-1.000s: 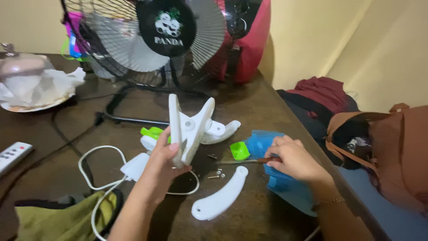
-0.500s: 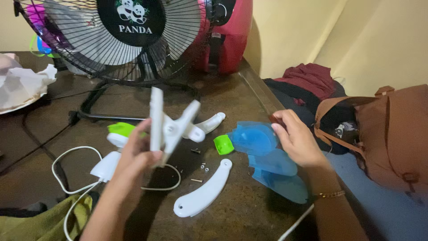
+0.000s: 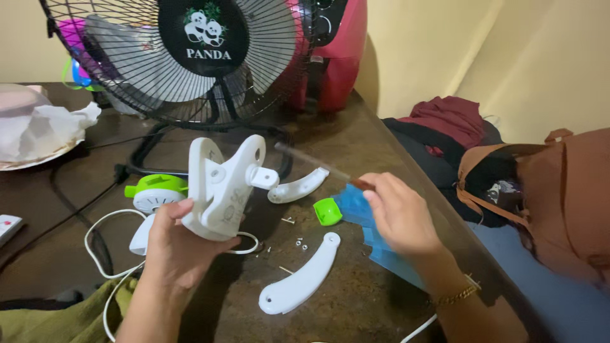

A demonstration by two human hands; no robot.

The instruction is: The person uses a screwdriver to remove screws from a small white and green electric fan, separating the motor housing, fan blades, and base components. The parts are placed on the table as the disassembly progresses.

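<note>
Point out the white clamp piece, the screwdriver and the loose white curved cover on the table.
white clamp piece [image 3: 222, 190], head view, on its broad body above the left hand's fingers.
screwdriver [image 3: 311, 161], head view, mid-shaft, blurred.
white curved cover [image 3: 302, 276], head view, middle of its length.

Two bare forearms, no sleeves in view. Left hand [image 3: 175, 244] without rings or a watch, nails short and plain. Right hand [image 3: 400, 216] likewise ringless, nails unpainted. On the right wrist, a thin gold-coloured chain bracelet [image 3: 459, 293] of small links, sitting loose. No gloves, no markings.
</note>
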